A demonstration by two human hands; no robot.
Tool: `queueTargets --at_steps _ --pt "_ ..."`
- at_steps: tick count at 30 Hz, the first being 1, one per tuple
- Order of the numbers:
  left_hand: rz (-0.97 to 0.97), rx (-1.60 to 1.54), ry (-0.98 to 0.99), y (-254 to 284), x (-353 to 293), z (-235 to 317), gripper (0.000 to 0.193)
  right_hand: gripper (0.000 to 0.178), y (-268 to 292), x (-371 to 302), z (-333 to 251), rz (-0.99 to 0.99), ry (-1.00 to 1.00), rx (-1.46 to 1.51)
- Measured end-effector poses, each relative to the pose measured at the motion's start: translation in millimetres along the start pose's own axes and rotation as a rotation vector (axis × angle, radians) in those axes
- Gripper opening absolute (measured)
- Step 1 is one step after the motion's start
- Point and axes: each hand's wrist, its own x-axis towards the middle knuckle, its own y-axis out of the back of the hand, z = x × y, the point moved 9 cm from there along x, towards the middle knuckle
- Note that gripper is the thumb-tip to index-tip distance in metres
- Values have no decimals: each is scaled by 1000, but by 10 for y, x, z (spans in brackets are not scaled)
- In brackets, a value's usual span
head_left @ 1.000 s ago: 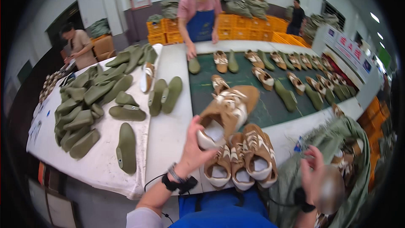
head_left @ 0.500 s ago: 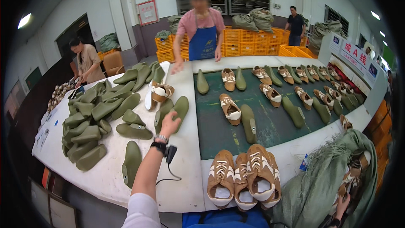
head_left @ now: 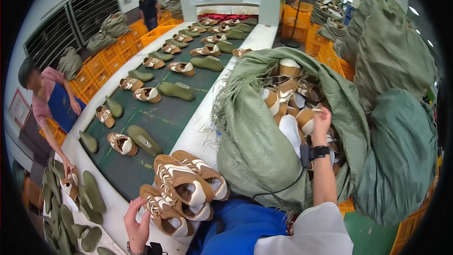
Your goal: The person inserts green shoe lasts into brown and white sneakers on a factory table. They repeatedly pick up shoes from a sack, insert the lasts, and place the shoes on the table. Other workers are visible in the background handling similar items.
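An open green woven sack [head_left: 250,146] full of brown-and-white sneakers stands to the right. Inside its mouth, my right hand [head_left: 322,122] has its fingers closed at the pale heel of a sneaker [head_left: 307,123]; part of the grip is hidden. My left hand [head_left: 136,225] is at the table's near edge, fingers and thumb apart, nothing seen between them. Just beside it, several brown sneakers [head_left: 181,186] with white stripes and laces are stacked together. At the lower left, a co-worker's hand [head_left: 69,167] touches a brown sneaker [head_left: 70,185] among green shoe lasts [head_left: 94,192].
On the dark green conveyor [head_left: 160,118], sneakers and green lasts lie in rows toward a white machine [head_left: 271,7]. A white table edge [head_left: 200,127] runs beside it. Further sacks [head_left: 396,151] stand at right; orange crates [head_left: 101,68] line the wall. A co-worker [head_left: 52,94] stands at left.
My view has swung right. My left hand has left the green lasts and is beside the stacked sneakers. My right hand is still at the sack's sneakers. The co-worker's hand has reached a sneaker.
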Motion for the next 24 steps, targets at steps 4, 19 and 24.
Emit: queueTargets --at_steps 4,19,24 --pt "-158 -117 -23 -416 30 352 27 28 23 -83 -1063 -66 -22 420" --pt "-108 -254 -247 -671 -84 849 33 13 -1579 -2237 -2077 -858 158 665" --pt "68 22 -233 -463 -251 426 32 12 -2208 -3383 -2020 -1340 1032 -49"
